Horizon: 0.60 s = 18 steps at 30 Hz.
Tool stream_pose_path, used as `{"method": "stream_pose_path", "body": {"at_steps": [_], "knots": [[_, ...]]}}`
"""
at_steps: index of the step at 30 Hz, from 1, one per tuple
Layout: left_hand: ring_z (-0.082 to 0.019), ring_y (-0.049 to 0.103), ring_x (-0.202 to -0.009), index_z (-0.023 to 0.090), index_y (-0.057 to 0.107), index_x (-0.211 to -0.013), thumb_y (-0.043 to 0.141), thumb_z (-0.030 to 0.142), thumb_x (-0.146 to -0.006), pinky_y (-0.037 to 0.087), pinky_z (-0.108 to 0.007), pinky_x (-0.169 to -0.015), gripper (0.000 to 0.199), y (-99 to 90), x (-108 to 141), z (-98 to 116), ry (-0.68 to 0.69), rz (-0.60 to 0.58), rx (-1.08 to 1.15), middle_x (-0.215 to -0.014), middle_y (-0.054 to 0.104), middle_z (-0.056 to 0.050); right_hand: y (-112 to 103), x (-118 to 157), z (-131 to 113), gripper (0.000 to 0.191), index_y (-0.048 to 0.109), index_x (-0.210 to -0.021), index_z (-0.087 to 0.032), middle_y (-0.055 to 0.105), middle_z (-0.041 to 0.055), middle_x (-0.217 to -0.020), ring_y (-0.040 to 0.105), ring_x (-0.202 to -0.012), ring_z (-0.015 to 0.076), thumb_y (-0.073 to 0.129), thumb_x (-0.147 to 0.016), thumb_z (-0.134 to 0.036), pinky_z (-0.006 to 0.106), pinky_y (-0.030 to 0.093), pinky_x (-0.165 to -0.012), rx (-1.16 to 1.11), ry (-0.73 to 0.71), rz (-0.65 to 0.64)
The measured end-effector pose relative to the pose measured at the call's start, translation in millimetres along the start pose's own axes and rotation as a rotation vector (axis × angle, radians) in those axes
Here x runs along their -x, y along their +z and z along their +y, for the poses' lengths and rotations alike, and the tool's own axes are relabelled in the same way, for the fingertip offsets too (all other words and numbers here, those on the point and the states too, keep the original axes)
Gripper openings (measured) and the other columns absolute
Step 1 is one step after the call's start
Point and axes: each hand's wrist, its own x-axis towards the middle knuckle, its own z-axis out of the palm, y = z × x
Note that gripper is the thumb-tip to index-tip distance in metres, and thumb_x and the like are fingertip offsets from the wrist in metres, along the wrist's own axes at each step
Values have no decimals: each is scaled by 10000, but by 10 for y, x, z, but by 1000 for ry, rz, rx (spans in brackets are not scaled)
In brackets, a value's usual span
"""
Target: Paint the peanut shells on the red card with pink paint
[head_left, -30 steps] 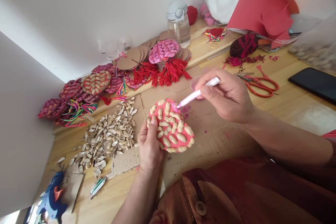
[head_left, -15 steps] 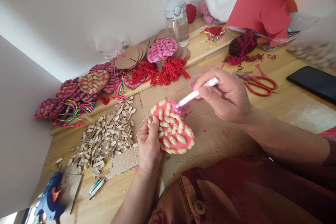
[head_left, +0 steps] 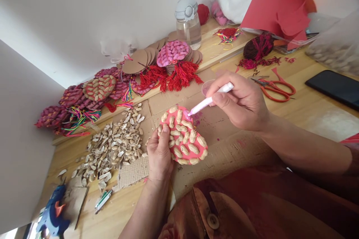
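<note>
My left hand (head_left: 160,153) grips the left edge of a red heart-shaped piece (head_left: 193,153) covered with peanut shells, thumb on top. In my right hand (head_left: 241,102) is a white marker pen (head_left: 209,99), pinched between thumb and fingers. Its pink tip touches a peanut shell (head_left: 187,115) at the heart's upper right, which is coloured pink-purple. The other shells on the piece are plain tan. Underneath lies a cardboard sheet (head_left: 224,153) with purple specks.
Loose peanut shells (head_left: 120,138) lie to the left, near a utility knife (head_left: 103,201) and a blue glue gun (head_left: 54,213). Behind are finished hearts with tassels (head_left: 173,54) and a water bottle (head_left: 188,24). Orange scissors (head_left: 276,89) and a phone (head_left: 335,87) are at right.
The marker's tip has shifted very slightly on the same peanut shell. Both hands keep nearly the same place and grip.
</note>
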Motion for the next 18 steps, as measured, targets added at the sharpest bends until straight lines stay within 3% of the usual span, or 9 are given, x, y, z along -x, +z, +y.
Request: {"method": "stream_pose_path", "body": {"at_steps": [9,18], "knots": [[-109,661,-557,183,767,-791,972,471,-711,474,-192,-515,363,44,14,39,-46,17,44,-770,797,3,20,-18,-1,96,685,-962,-251,628,-8,-759,634,-781,173,633,-1027,-298,352,489,-704,-88,13,2],[-143,725,-614,187,802,-849,976,484,-696,566,-230,-608,377,26,5,21,-89,24,59,-800,819,-7,25,-40,6,161,687,-927,-257,638,-5,-744,625,-716,170,662,-1017,-388,356,513,-674,-155,53,37]]}}
